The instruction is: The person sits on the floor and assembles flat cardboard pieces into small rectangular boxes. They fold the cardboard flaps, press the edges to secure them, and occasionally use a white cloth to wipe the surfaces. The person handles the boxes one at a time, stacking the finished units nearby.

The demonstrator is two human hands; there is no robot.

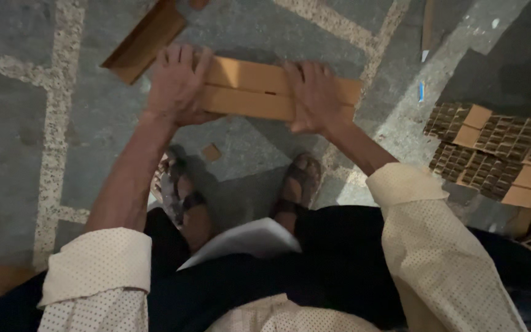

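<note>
Both hands press down on one long folded cardboard strip (pixel 259 89) that lies on the floor (pixel 26 123) ahead of the feet. The left hand (pixel 176 83) lies flat over the strip's left end, fingers spread and pointing away from the body, palm bearing down. The right hand (pixel 314 95) lies flat nearer the right end, fingers together, with the thumb on the near edge. Neither grip pinches; both are open palms pressed on the board.

A fold line and a small slot show between the two hands. To crease well, judged from this position: keep both palms level, hold equal pressure at each end, and keep the near and far edges aligned so the fold stays straight.

Just beyond the left hand, a second strip (pixel 145 40) lies at an angle on the floor, touching or nearly touching the first; contact cannot be confirmed. Below the strip, between the hands, lies a small cardboard scrap (pixel 211 152). Well to the right of the right hand sits a stack of flat boards (pixel 493 150). Sandalled feet (pixel 299 181) rest just below the grip.
</note>
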